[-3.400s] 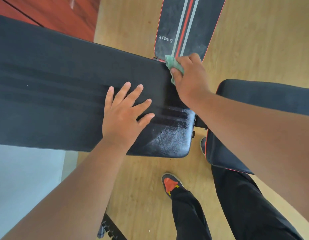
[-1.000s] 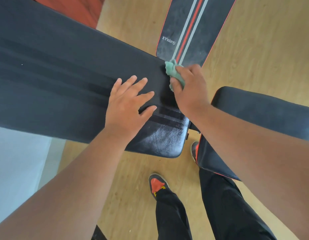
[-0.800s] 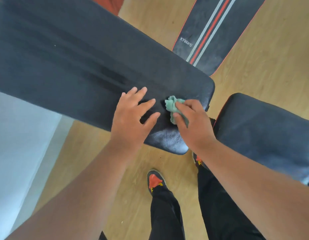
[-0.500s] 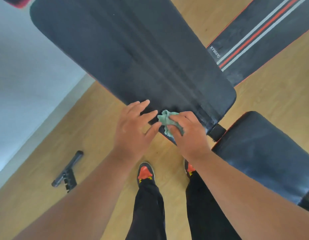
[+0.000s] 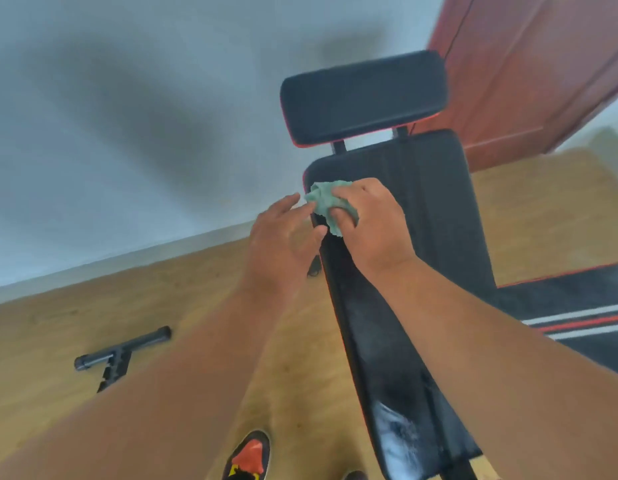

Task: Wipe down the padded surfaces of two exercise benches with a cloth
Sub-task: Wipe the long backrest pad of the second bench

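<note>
A long black padded bench (image 5: 435, 237) runs away from me, with a separate black headrest pad (image 5: 363, 98) at its far end. My right hand (image 5: 373, 220) grips a crumpled green cloth (image 5: 326, 202) over the pad's far left edge. My left hand (image 5: 283, 240) hovers just left of the bench with its fingers relaxed, fingertips close to the cloth. A second pad (image 5: 577, 317), black with white and red stripes, lies low at the right.
A black metal bar with a bracket (image 5: 120, 351) lies on the wooden floor (image 5: 75, 313) to the left. A grey wall (image 5: 127, 116) rises behind and a red-brown door (image 5: 542, 71) stands at the far right. My orange-and-black shoe (image 5: 248, 455) shows at the bottom.
The view has swung along the bench toward the headrest. My right hand carried the cloth from the near end to the far left edge. My left hand has come off the pad.
</note>
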